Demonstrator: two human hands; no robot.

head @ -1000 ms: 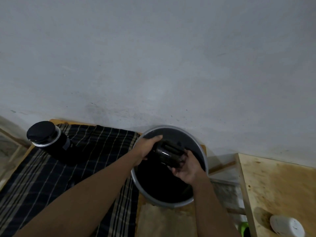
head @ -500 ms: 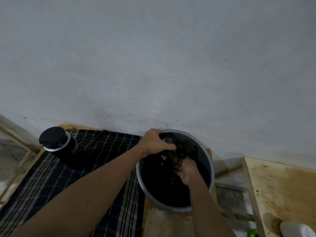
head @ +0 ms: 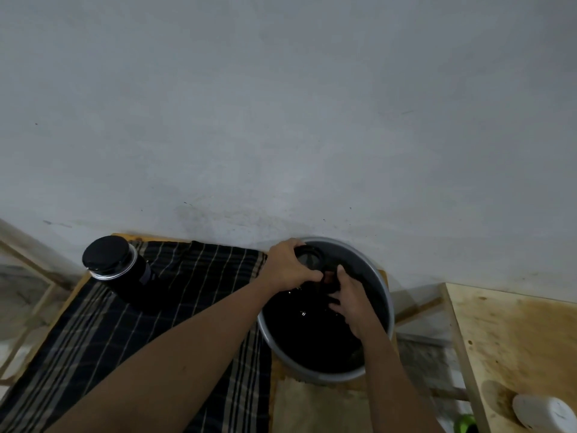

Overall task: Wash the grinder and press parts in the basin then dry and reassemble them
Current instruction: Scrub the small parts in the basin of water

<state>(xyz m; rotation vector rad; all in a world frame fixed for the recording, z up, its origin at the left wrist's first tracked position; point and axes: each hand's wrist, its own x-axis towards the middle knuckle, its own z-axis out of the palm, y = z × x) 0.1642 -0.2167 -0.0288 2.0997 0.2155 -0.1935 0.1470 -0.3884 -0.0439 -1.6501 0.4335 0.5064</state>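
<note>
A round grey basin (head: 382, 285) holds dark water against the wall. My left hand (head: 288, 270) grips a dark cylindrical part (head: 309, 257) by its upper end, standing partly in the water at the basin's far left side. My right hand (head: 351, 292) reaches into the basin right beside that part, fingers curled against its lower side. What those fingers hold is lost in the dark water. A black cylindrical grinder (head: 117, 270) with a silver band stands on the striped cloth to the left.
A dark striped cloth (head: 125, 332) covers the wooden table left of the basin. A second plywood surface (head: 512, 335) lies to the right with a white object (head: 544, 414) on it. A green thing (head: 465, 425) shows below in the gap. The grey wall is close behind.
The dark part went from lying tilted above the basin, held by both hands, to standing upright in the water. My right hand dipped deeper. The camera view shifted slightly.
</note>
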